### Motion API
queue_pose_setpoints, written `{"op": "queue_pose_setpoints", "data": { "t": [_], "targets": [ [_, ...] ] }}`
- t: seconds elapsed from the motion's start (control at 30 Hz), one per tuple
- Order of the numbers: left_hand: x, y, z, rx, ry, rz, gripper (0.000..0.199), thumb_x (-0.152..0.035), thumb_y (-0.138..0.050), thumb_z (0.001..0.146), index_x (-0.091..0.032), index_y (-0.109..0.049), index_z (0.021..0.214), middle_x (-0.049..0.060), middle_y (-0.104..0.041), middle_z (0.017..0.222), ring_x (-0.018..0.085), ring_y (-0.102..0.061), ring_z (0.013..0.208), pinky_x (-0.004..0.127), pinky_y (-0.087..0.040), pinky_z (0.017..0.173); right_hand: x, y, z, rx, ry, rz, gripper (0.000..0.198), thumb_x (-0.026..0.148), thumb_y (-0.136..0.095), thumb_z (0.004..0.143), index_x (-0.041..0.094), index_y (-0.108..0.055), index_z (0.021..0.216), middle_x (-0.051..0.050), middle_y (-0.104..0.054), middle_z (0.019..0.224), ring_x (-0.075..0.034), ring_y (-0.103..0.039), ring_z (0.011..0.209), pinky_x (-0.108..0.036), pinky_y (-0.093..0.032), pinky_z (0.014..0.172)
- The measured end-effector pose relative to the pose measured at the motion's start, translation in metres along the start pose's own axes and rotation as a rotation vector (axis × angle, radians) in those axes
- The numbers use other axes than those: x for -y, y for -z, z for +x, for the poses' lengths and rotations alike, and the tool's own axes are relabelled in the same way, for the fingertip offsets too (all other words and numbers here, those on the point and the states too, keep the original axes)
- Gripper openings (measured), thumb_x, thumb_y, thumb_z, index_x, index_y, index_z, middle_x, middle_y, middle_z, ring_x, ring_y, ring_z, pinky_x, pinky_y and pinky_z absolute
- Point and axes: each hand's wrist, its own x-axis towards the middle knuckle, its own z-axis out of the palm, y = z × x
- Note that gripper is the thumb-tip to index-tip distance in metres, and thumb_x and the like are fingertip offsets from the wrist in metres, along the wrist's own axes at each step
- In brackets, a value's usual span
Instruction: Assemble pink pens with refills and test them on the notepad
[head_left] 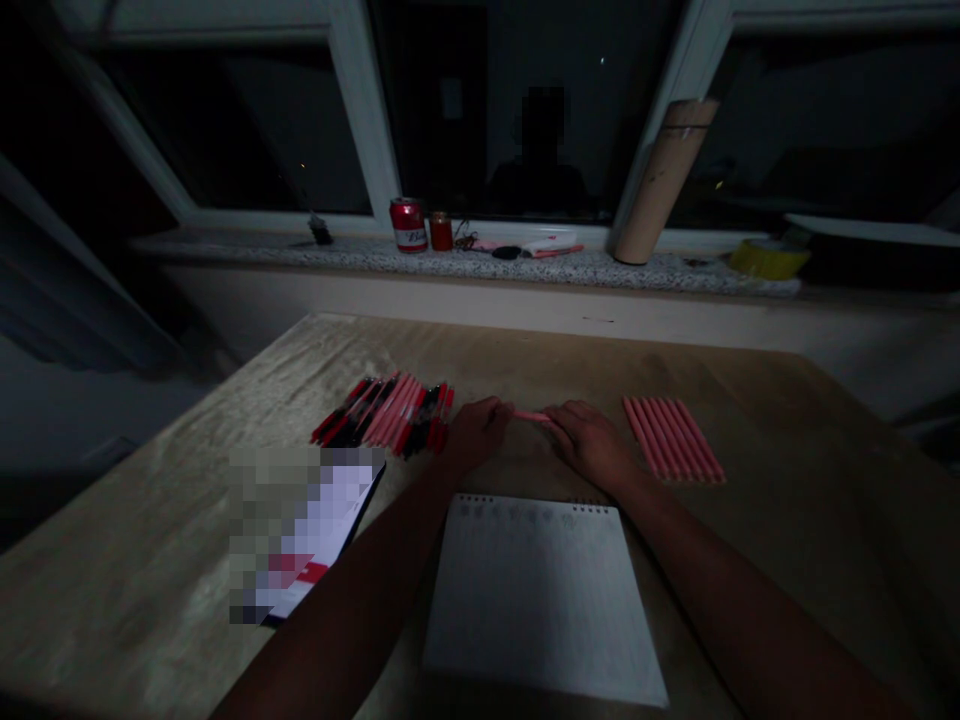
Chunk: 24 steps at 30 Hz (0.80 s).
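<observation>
A pink pen (530, 415) lies sideways between my two hands, above the far edge of the notepad. My left hand (480, 428) pinches its left end, and my right hand (589, 440) has its fingers closed on the right end. Just left of my left hand is a pile of pink, red and black pens (394, 412). To the right of my right hand, several pink pens (673, 438) lie side by side in a neat row. A spiral notepad (544, 610) lies open between my forearms, with faint marks along its top.
A lit phone or tablet (322, 535), partly blurred out, lies left of my left forearm on the table (180, 510). On the windowsill (352, 258) stand a red can (409, 225), a small jar (441, 232), a tall tan cylinder (664, 185) and a yellow tape roll (769, 260).
</observation>
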Motion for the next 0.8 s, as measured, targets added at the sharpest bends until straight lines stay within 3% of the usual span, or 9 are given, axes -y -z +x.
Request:
{"op": "queue_pose_setpoints", "data": {
  "t": [0.57, 0.8],
  "targets": [
    [-0.0025, 0.0, 0.0018, 0.005, 0.065, -0.008, 0.058, -0.054, -0.027, 0.087, -0.016, -0.045, 0.046, -0.001, -0.044, 0.044, 0.012, -0.047, 0.049, 0.025, -0.032, 0.055, -0.0028, -0.0019, 0.0007, -0.039, 0.029, -0.049, 0.025, 0.029, -0.046, 0.09, 0.018, -0.064, 0.103, -0.008, -0.065, 0.089, -0.021, -0.055, 0.085, -0.033, -0.04, 0.077],
    [0.0038, -0.0004, 0.0015, 0.015, -0.014, -0.107, 0.038, -0.048, -0.039, 0.085, -0.017, -0.049, 0.068, -0.004, -0.05, 0.056, 0.01, -0.047, 0.055, 0.022, -0.032, 0.054, -0.0053, -0.0044, -0.0001, -0.049, 0.018, -0.063, 0.023, 0.029, -0.046, 0.09, 0.019, -0.064, 0.101, -0.008, -0.064, 0.089, -0.021, -0.055, 0.085, -0.033, -0.039, 0.077]
  ]
}}
